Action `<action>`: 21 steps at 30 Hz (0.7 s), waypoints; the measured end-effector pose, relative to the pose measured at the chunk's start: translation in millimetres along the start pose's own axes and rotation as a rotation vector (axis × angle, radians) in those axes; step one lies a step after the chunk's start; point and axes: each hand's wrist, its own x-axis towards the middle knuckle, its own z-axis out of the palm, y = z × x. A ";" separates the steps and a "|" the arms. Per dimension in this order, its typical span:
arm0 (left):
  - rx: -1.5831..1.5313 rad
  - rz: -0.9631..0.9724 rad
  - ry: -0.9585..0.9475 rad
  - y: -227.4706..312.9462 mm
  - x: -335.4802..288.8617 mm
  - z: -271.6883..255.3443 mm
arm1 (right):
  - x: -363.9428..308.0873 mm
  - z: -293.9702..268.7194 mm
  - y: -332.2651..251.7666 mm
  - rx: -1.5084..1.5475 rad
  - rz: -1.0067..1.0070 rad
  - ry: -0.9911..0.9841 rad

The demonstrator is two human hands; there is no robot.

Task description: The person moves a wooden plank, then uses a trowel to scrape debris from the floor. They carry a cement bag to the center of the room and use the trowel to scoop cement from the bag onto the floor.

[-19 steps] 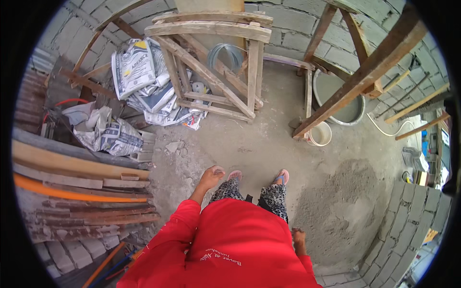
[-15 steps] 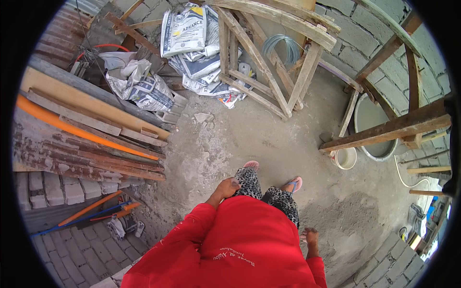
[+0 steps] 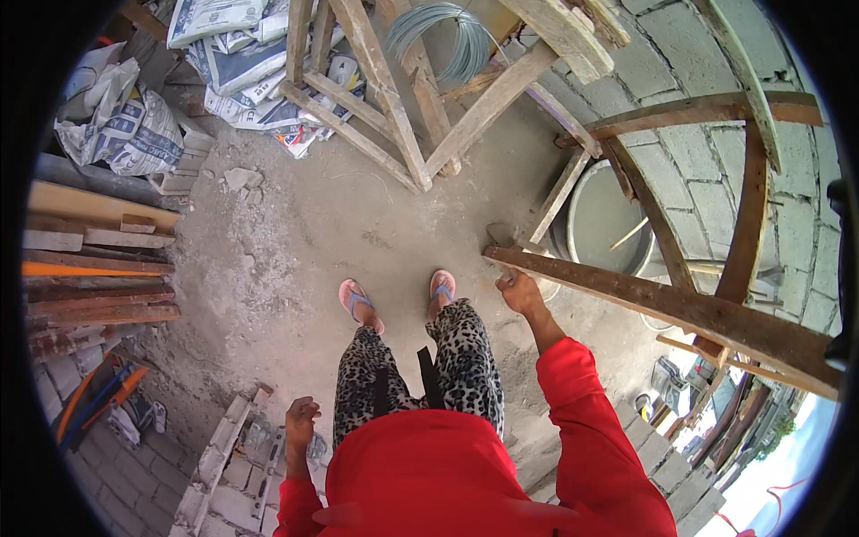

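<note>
My left hand [image 3: 301, 421] hangs low beside my leg, its fingers loosely bent and apart, with nothing seen in them. Reaching forward, my right hand [image 3: 519, 292] is closed with its fingers curled in, and I see nothing in it. It is just short of the near end of a brown wooden beam [image 3: 626, 295]; whether they touch I cannot tell. Partly hidden behind that hand and the beam is a pale bucket [image 3: 549, 289]. Beyond the beam stands a large round tub [image 3: 573, 219] of grey liquid with a stick [image 3: 629, 234] in it.
A wooden trestle frame [image 3: 385, 85] bears a wire coil [image 3: 470, 45]. Grey-white sacks [image 3: 242, 63] lie behind it. Stacked planks [image 3: 107, 313] line the left side, and a block wall [image 3: 689, 143] rises at right. Rubble [image 3: 243, 179] lies on the concrete floor [image 3: 295, 233].
My body has turned to the right, so the trestle, sacks and tub sit further left in view. My right hand has come up and forward toward the beam; my left has dropped back.
</note>
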 end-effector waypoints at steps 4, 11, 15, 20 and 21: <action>-0.168 0.028 -0.008 7.2 -6.9 77.4 | 167.3 37.1 44.9 -0.104 -0.144 -0.041; 0.126 0.011 -0.265 32.1 36.0 260.6 | 368.7 142.4 228.7 -1.009 -0.134 -0.611; 0.120 -0.111 -0.315 33.4 42.7 290.0 | 380.0 160.9 243.3 -0.977 -0.142 -0.475; 0.611 -0.367 0.013 32.7 21.1 242.3 | 372.7 148.6 165.0 -0.749 0.039 -0.487; 0.639 -0.405 -0.029 32.9 13.5 227.0 | 364.0 140.3 146.6 -0.638 0.068 -0.521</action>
